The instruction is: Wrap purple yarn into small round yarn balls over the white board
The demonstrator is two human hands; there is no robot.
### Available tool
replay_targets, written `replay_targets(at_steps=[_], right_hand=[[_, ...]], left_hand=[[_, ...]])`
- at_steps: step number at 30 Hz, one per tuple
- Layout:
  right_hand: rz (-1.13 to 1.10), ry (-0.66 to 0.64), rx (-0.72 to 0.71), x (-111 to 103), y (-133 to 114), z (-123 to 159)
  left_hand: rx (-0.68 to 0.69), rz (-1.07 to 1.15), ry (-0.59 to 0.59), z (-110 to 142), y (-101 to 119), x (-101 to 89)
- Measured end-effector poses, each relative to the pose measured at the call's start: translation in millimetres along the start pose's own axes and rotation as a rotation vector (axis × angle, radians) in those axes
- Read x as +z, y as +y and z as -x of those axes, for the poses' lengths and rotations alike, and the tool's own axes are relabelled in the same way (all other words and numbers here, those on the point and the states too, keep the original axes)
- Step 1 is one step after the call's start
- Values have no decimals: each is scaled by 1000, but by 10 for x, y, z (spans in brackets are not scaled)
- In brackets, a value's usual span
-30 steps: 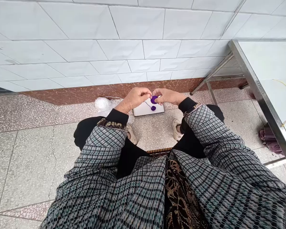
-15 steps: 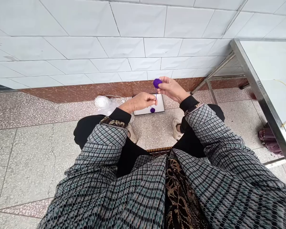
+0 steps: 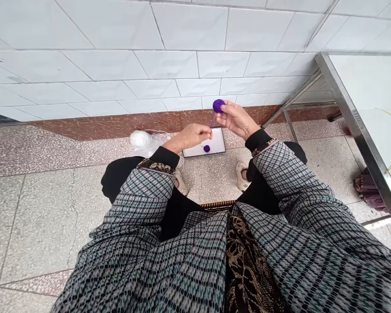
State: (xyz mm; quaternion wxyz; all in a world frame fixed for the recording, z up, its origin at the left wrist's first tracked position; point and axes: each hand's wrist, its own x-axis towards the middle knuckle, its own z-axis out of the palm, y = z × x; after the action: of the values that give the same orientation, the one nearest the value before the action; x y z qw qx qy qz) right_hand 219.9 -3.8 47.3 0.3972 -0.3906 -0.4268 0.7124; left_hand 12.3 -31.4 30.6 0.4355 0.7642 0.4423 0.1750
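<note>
A small ball of purple yarn (image 3: 218, 105) is held between the thumb and fingers of my right hand (image 3: 237, 119). From it a purple strand (image 3: 212, 120) drops to my left hand (image 3: 191, 137), whose thumb and forefinger are pinched on it. Below my hands, a shallow white tray with a dark rim (image 3: 220, 140) lies on the floor. A second, smaller purple yarn ball (image 3: 207, 148) rests in that tray. Beside my left wrist sits a ball of white yarn (image 3: 140, 138) on clear plastic.
A white-tiled wall (image 3: 117, 65) with a reddish-brown base rises in front. At the right stands a metal-framed table (image 3: 352, 113) with yellow strands on top. Dark red cloth (image 3: 369, 189) lies beneath it. My shoes (image 3: 242, 176) are on the speckled floor.
My right hand has turned slightly, and the purple ball has moved a little up and right. My left hand has shifted slightly left. The ball in the tray has moved slightly.
</note>
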Motion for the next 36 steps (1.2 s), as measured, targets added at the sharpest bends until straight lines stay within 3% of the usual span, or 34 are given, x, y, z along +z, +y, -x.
replay_targets(at_steps=[2, 3, 6, 8, 11, 13, 15, 17, 19, 22, 26, 29, 31, 33, 36], right_hand=[[90, 52, 22, -30, 76, -41], [191, 44, 69, -34, 110, -41], [476, -194, 273, 3, 138, 35], [445, -347, 332, 44, 84, 102], [176, -233, 194, 63, -43, 135], [32, -65, 58, 39, -94, 100], [-31, 63, -12, 9, -85, 47], [-1, 125, 25, -4, -26, 5], [116, 151, 98, 14, 46, -4], [368, 103, 183, 82, 101, 41], [591, -204, 305, 131, 55, 136], [420, -392, 276, 91, 5, 164], [222, -386, 186, 49, -13, 145], [68, -282, 80, 15, -12, 101], [-5, -77, -2, -4, 35, 21]], left_hand=[[59, 31, -99, 29, 59, 10], [74, 42, -91, 42, 76, 0], [53, 39, 79, 53, 59, -66], [7, 8, 196, 35, 4, -103], [-64, -50, 239, -1, -61, -92], [-64, -58, 125, -11, -55, -49], [-15, -18, -85, -4, -13, -7], [52, 43, -257, 16, 39, 8], [102, 89, -306, 43, 77, -12], [139, 125, -229, 82, 94, -77], [93, 152, -11, 101, 60, -143], [1, 88, 192, 64, -6, -149], [-36, 28, 248, 27, -51, -128], [-33, -8, 179, -2, -73, -88], [26, -6, -100, -8, -43, -18]])
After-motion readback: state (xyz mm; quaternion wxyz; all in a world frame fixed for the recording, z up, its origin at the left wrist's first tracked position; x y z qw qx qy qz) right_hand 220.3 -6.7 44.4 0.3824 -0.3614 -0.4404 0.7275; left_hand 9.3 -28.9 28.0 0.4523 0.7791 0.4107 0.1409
